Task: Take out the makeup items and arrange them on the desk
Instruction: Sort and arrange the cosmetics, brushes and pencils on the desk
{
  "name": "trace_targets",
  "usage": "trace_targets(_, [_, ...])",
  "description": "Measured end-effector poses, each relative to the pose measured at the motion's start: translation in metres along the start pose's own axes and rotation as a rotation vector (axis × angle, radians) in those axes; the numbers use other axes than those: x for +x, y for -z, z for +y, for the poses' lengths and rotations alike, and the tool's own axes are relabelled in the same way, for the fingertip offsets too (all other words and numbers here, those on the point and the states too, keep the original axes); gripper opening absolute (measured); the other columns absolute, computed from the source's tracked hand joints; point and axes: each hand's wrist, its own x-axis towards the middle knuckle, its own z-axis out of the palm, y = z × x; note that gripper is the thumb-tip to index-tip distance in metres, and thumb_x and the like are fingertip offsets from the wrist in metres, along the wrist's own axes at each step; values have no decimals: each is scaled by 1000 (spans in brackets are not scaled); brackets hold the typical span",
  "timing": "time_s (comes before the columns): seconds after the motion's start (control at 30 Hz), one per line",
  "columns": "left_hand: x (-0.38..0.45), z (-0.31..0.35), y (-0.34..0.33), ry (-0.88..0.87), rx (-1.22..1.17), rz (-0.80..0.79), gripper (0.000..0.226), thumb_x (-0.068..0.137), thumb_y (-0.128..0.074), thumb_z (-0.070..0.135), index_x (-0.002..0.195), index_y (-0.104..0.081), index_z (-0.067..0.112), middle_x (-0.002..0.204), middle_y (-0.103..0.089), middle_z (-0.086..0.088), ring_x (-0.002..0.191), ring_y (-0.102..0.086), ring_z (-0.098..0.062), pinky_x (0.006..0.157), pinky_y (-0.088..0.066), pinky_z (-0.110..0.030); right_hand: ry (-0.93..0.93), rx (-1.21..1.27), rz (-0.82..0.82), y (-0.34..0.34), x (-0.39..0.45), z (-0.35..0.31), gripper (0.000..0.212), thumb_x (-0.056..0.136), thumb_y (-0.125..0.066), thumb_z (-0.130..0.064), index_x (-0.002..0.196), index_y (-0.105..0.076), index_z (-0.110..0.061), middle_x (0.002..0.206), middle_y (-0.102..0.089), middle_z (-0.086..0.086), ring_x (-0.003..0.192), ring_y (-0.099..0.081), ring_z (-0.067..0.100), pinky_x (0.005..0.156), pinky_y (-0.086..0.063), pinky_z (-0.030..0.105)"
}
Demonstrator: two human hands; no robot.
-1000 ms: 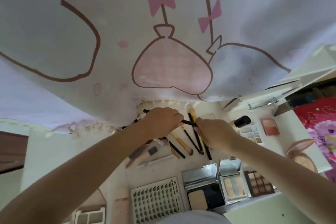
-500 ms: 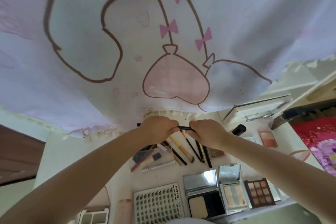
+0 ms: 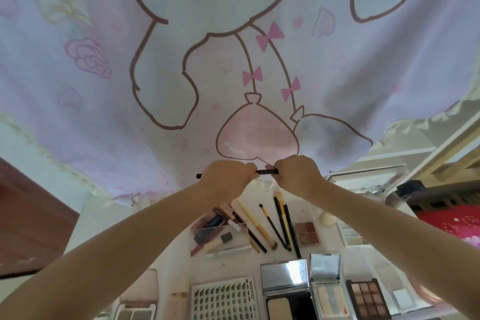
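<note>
In the head view, both hands were raised above the far part of the white desk (image 3: 166, 262), in front of a hanging pale curtain (image 3: 233, 65) printed with a cartoon rabbit and pink bows. The left hand (image 3: 228, 176) was curled closed around a thin black makeup pencil (image 3: 265, 171), held level; the pencil's tip stuck out past the left side of that fist. The right hand (image 3: 296, 174) was also closed, its fingers pinching the pencil's other end, so the two fists sat just beside each other with a short bare stretch of the pencil between them.

Below the hands, toward the middle of the desk, a row of makeup brushes (image 3: 270, 226) lay fanned out, some with yellow handles and some black. Just left of them stood a clear plastic organiser (image 3: 220, 239) with sponge applicators and pencils in it. To the right of the brushes lay a small four-pan palette (image 3: 307, 232), and further right a pale multi-pan palette (image 3: 350, 236).

Along the near edge of the desk lay a white nail-tip tray (image 3: 223, 301) marked XOYO, an open powder compact (image 3: 285, 291) with its mirror up, a second open mirrored compact (image 3: 326, 288) touching it on the right, and a brown eyeshadow palette (image 3: 367, 296) next to that. A white-framed palette (image 3: 135, 313) sat at the near left corner.
</note>
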Motion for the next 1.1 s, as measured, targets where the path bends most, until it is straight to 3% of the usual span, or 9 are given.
trace_targets(0.07, [-3,-7,5,41,-115,-11,35,99,-24,32,102,-52,11,72,-47,2,66,-45,-17,61,-35,-27,-28,1,38,1,-1,5,39,98,-27,-34,81,-52,-10,56,-30,-5,64,-42,17,57,-33,25])
trace_targets(0.13, [-8,-17,7,80,-188,-13,35,99,-25,32,100,-53,11,73,-47,2,67,-45,-16,65,-36,-25,-57,7,73,5,-3,17,33,97,-31,-33,93,-52,-8,66,-41,-2,68,-48,18,60,-37,26])
trace_targets(0.23, [-13,-25,5,115,-214,-32,35,99,-25,32,101,-52,10,79,-53,-2,71,-48,-17,69,-39,-28,-4,91,93,8,-5,29,20,91,-41,-24,98,-46,-5,78,-51,5,70,-52,21,61,-40,26])
trace_targets(0.33, [-15,-23,-8,138,-276,-82,34,99,-25,30,107,-50,9,80,-53,-6,72,-47,-19,66,-38,-28,46,300,12,5,-4,31,4,90,-40,-9,91,-36,-7,60,-41,-2,50,-39,14,48,-31,23])
trace_targets(0.5, [-15,-17,-33,128,-316,-95,30,99,-27,30,107,-49,12,80,-57,-5,69,-48,-17,64,-37,-27,105,389,-77,-11,-3,30,5,93,-36,-7,92,-39,-10,62,-41,-6,52,-39,9,48,-30,15])
trace_targets(0.6, [-12,-19,-41,135,-325,-106,30,99,-27,29,106,-50,11,72,-50,1,62,-46,-16,59,-36,-26,133,446,-64,-17,-2,29,19,92,-38,-5,102,-54,-4,86,-58,4,76,-54,18,63,-35,14])
trace_targets(0.7, [-10,-20,-47,140,-334,-120,31,99,-27,30,106,-51,10,72,-50,2,63,-47,-15,60,-39,-26,145,451,-12,-22,-1,31,25,90,-42,-1,109,-58,-1,106,-60,10,95,-56,20,76,-28,7])
trace_targets(0.8, [-10,-15,-54,145,-342,-156,32,99,-27,29,106,-51,10,86,-61,-7,73,-54,-19,73,-47,-32,172,462,-20,-29,0,31,23,89,-44,0,106,-60,-1,104,-61,11,95,-57,23,78,-29,8])
trace_targets(1.1, [-7,-15,-67,133,-375,-193,31,99,-26,29,102,-50,8,62,-41,7,67,-47,-19,67,-43,-33,195,450,-119,-47,7,32,24,89,-45,-3,108,-61,-3,106,-61,11,95,-55,20,76,-29,9])
